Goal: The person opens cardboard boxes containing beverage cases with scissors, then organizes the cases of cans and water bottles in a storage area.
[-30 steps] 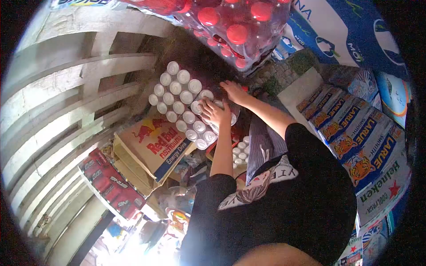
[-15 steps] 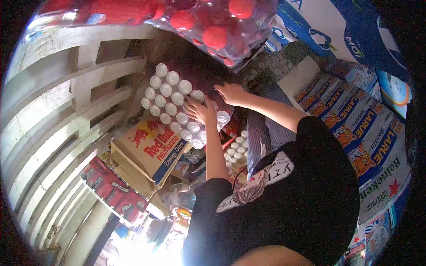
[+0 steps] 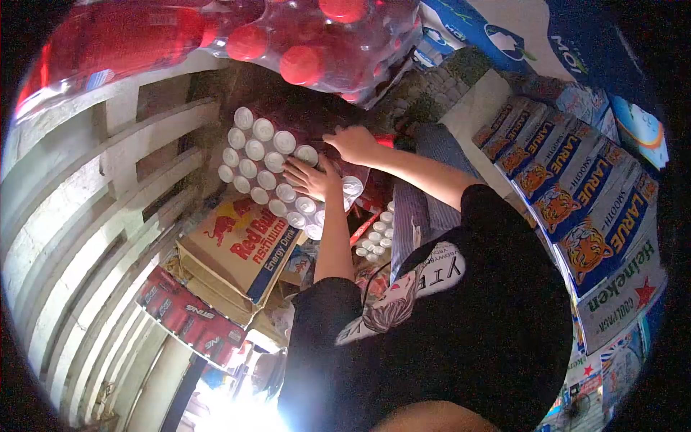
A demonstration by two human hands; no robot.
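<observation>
A block of upright cans (image 3: 263, 129) with pale silver tops stands in several rows. My left hand (image 3: 309, 178) lies on the tops near the block's right side, with its fingers stretched out and spread. Just beyond the block's far right edge is my right hand (image 3: 353, 146), its fingers bent and drawn together over a dark area. What those fingers hold, if anything, cannot be made out. Below the cans stands a Red Bull carton (image 3: 245, 245).
Red-capped bottles in clear wrap (image 3: 302, 65) hang over the top of the view. Larue cartons (image 3: 576, 187) and a Heineken carton (image 3: 619, 302) are stacked on the right. A slatted wall (image 3: 108, 209) runs along the left. Below the Red Bull carton is a red Sting pack (image 3: 191, 317).
The view has shifted, so the cans and both hands appear further left. My left hand stays spread on the can tops. The right hand's fingers look more bent than before.
</observation>
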